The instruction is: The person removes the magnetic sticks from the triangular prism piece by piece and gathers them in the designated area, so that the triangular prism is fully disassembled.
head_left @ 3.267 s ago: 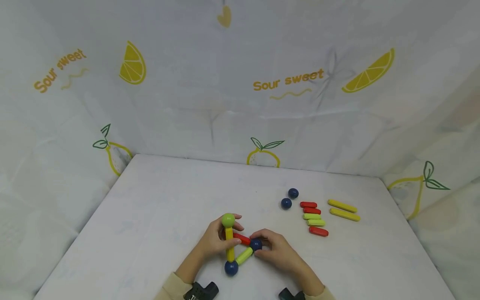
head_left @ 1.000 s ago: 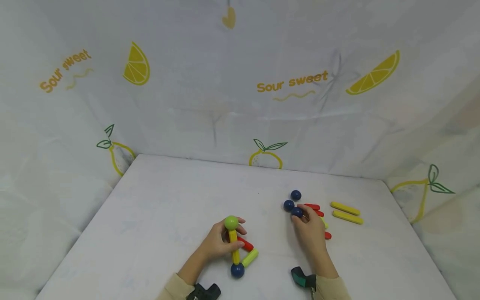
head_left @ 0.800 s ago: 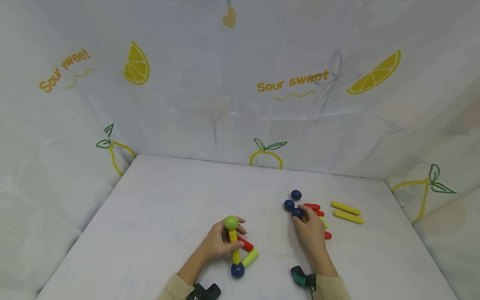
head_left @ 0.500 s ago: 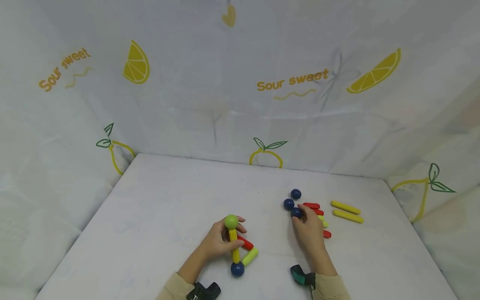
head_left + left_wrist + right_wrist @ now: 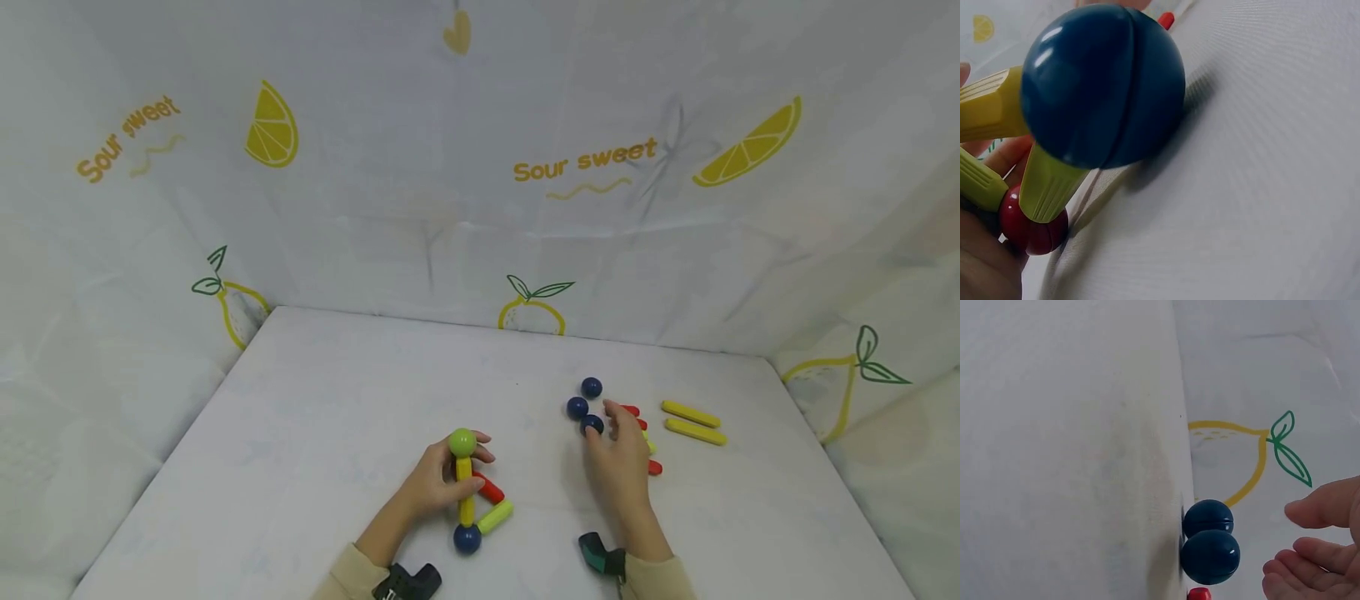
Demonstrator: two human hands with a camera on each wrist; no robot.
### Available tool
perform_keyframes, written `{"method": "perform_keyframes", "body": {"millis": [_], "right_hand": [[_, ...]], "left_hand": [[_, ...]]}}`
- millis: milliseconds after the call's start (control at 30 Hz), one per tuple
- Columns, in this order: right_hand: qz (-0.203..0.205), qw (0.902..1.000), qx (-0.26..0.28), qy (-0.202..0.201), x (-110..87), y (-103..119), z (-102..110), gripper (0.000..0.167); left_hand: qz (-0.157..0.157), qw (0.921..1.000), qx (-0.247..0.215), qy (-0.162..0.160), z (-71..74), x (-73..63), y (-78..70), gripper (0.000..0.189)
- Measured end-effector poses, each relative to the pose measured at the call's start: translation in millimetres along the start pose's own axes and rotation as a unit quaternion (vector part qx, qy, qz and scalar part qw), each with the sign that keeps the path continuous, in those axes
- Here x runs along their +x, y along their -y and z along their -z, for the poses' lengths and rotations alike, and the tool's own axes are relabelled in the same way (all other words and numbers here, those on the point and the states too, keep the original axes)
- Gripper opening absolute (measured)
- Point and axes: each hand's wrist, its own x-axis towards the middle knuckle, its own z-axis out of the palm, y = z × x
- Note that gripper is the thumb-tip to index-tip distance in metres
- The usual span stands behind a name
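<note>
My left hand (image 5: 435, 483) grips a build of toy rods and balls by its upright yellow rod (image 5: 465, 492). A lime green ball (image 5: 462, 442) tops that rod and a blue ball (image 5: 467, 539) sits at its foot. From the build a red rod (image 5: 490, 487) and a lime rod (image 5: 495, 517) stick out to the right. Close up in the left wrist view, a red ball (image 5: 1034, 234) shows behind the lime rod. My right hand (image 5: 622, 467) is beside a loose blue ball (image 5: 592, 425), thumb and fingers spread and apart from the balls in the right wrist view.
Two more blue balls, a near one (image 5: 577, 407) and a far one (image 5: 592, 387), lie just beyond. Short red and lime rods, such as a red one (image 5: 655, 468), are partly hidden behind my right hand. Two long yellow rods (image 5: 690, 413) lie farther right on the white table (image 5: 337, 400).
My right hand took a blue ball off the build, carried it to the other blue balls, and has now let it go. My left hand keeps its grip; the build has tilted slightly.
</note>
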Motion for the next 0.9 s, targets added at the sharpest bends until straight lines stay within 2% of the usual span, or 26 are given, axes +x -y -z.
{"method": "perform_keyframes", "body": {"millis": [133,200,267,333,433,500,567,667,733,900], "right_hand": [[0.031,0.9993,0.019,0.014,-8.4,17,0,0.045],[0.064,0.9967,0.035,0.036,-14.4,26,-3,0.044],[0.113,0.9889,0.062,0.074,-22.0,33,-7,0.043],[0.168,0.9733,0.100,0.120,-29.8,39,-12,0.042],[0.236,0.9338,0.169,0.209,-40.5,49,-21,0.040],[0.256,0.9113,0.200,0.253,-45.5,55,-26,0.040],[0.268,0.8972,0.216,0.277,-48.6,59,-31,0.040],[0.266,0.8928,0.224,0.286,-51.1,62,-34,0.040],[0.260,0.8919,0.230,0.290,-51.6,63,-35,0.040],[0.255,0.8932,0.235,0.286,-51.5,65,-36,0.040]], "left_hand": [[-0.010,0.9999,-0.004,0.006,-0.8,-0.5,15.3,0.045],[-0.011,0.9998,-0.005,0.013,-1.3,-0.5,21.8,0.046],[-0.010,0.9997,-0.007,0.022,-1.6,-0.5,24.2,0.047],[-0.011,0.9993,-0.010,0.036,-2.3,-0.3,25.4,0.049],[-0.014,0.9988,0.000,0.047,-3.3,0.0,25.4,0.050],[-0.015,0.9986,0.016,0.049,-4.1,0.0,25.2,0.051],[-0.015,0.9983,0.034,0.044,-4.9,0.1,24.3,0.051],[-0.007,0.9981,0.047,0.039,-5.9,-0.2,23.1,0.049],[-0.008,0.9980,0.049,0.039,-5.3,-0.3,14.9,0.048],[-0.012,0.9970,0.068,0.034,-4.5,-0.8,17.2,0.049]]}}
